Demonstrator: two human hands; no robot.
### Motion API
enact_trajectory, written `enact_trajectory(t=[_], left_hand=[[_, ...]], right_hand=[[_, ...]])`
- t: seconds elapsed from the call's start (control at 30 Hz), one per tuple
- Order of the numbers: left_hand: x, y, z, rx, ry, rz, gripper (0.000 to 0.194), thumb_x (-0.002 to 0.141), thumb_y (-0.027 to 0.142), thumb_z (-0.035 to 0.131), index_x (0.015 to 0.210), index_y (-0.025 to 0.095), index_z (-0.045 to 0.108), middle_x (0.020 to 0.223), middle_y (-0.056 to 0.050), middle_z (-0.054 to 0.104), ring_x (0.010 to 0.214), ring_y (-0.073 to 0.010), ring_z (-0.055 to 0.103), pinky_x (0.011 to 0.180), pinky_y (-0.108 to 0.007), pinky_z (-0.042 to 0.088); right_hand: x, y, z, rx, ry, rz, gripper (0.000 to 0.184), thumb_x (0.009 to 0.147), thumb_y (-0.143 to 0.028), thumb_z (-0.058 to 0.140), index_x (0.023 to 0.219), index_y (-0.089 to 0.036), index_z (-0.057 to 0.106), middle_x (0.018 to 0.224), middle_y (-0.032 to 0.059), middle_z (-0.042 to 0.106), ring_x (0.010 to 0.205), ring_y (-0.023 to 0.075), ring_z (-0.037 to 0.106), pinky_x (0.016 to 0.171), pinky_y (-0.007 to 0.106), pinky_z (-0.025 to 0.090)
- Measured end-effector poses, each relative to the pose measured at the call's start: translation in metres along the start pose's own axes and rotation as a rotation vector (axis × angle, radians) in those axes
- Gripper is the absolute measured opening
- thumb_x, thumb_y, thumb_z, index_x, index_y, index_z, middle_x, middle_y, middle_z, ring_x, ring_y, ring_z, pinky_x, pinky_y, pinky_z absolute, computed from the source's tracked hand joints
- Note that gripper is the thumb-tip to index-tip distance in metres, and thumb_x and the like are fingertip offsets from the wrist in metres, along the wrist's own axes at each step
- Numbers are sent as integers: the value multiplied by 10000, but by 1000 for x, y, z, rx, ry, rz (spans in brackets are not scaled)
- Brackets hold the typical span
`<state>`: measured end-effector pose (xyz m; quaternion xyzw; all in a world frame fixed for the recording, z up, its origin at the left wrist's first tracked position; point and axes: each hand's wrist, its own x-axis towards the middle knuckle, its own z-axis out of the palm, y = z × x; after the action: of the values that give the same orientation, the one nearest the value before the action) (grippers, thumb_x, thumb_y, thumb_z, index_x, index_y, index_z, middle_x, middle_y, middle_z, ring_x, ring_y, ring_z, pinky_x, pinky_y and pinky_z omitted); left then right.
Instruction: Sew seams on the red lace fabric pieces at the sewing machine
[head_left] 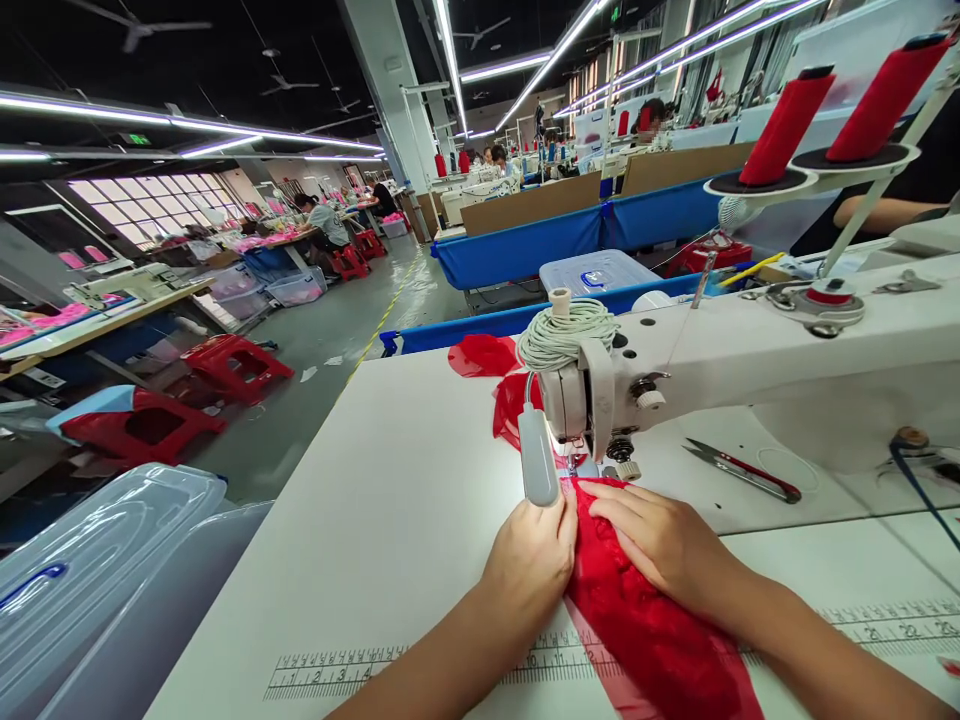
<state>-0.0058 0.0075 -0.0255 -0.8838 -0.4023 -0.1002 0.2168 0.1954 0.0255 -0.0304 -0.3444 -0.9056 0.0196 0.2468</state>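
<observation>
Red sheer fabric [637,610] runs from the table's front edge up under the needle of a white sewing machine [705,325]. More of the red cloth [512,405] lies behind the needle, to its left. My left hand [534,545] pinches the fabric's left edge just in front of the presser foot. Flat on top of the gathered cloth rests my right hand [660,535], its fingers stretched toward the needle. A small grey lamp [538,460] hangs beside the needle and hides part of the left fingertips.
Thread snips [742,470] lie on the machine bed at right. Red thread cones [787,125] stand above the machine. A printed ruler [337,672] crosses the white table [390,500]. Lidded plastic bins [120,560] and red stools [236,365] are at left. Several people sit farther back.
</observation>
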Motion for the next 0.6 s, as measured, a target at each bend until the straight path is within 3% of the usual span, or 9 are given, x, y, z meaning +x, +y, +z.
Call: enact_trajectory(t=[0.13, 0.47, 0.6], left_hand=[[1, -1, -1, 5, 10, 42, 375, 842, -74, 310, 958, 116, 612, 1009, -129, 661, 785, -181, 625, 613, -281, 480], [2, -2, -5, 86, 27, 64, 361, 797, -110, 405, 1016, 95, 605, 1068, -147, 671, 760, -188, 634, 545, -280, 436], [2, -5, -4, 85, -7, 81, 373, 819, -108, 375, 1049, 92, 591, 1094, -149, 668, 850, -208, 657, 627, -305, 488]], right_hand=[[0, 0, 1, -9, -6, 12, 398, 842, -54, 360, 1092, -172, 647, 1225, 100, 667, 1011, 217, 663, 831, 358, 578], [1, -3, -1, 1, -5, 51, 352, 851, -49, 344, 1013, -159, 637, 1197, 94, 680, 939, 209, 665, 755, 334, 581], [2, -3, 0, 7, 4, 56, 349, 845, -48, 347, 1008, -174, 629, 1191, 84, 683, 938, 203, 665, 746, 322, 575]])
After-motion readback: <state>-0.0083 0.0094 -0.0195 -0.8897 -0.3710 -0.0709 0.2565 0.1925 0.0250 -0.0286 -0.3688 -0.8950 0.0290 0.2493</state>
